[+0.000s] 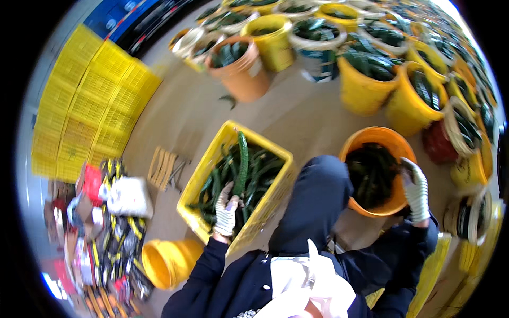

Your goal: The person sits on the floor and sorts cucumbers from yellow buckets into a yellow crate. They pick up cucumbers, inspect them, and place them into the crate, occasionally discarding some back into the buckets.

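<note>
My left hand (pixel 227 211), in a striped knit glove, is closed on the lower end of a long green cucumber (pixel 242 164). It holds the cucumber upright over a yellow slatted crate (pixel 287 155), which is partly filled with more cucumbers (pixel 265 168). At my right, an orange bucket (pixel 354 142) stands beside my knee, with dark green cucumbers (pixel 370 175) inside. My right hand (pixel 416 192), gloved the same way, is at the bucket's right rim with its fingers bent over the edge. Some blur covers those fingertips.
Rows of buckets full of cucumbers, such as a yellow bucket (pixel 366 93) and an orange bucket (pixel 241 79), curve from the far side to the right. Stacked yellow crates (pixel 90 106), a small folding stool (pixel 161 167) and a tipped yellow bucket (pixel 169 262) are on the left.
</note>
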Demonstrator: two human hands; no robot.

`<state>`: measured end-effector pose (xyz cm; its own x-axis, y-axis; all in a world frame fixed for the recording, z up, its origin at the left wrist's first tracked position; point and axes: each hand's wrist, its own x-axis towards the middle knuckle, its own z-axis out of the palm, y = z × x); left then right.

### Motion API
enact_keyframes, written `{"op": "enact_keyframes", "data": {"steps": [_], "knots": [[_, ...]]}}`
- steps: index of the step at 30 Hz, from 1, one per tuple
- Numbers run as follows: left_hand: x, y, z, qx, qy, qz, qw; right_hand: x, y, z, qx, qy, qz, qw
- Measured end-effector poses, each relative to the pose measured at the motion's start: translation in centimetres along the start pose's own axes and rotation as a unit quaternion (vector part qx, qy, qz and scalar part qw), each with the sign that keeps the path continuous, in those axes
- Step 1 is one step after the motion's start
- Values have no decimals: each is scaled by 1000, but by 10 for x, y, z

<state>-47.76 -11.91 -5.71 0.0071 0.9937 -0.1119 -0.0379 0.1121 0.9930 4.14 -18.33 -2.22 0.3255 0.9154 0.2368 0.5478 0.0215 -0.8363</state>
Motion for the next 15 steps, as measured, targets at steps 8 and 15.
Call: {"op": "enact_keyframes", "data": {"steps": [8,15], "knots": [[6,104,219,7,-383,157,910,-55,-139,7,402,-12,117,908],[-52,101,355,132,-611,418,659,-157,-70,-76,418,330,93,841]]}}
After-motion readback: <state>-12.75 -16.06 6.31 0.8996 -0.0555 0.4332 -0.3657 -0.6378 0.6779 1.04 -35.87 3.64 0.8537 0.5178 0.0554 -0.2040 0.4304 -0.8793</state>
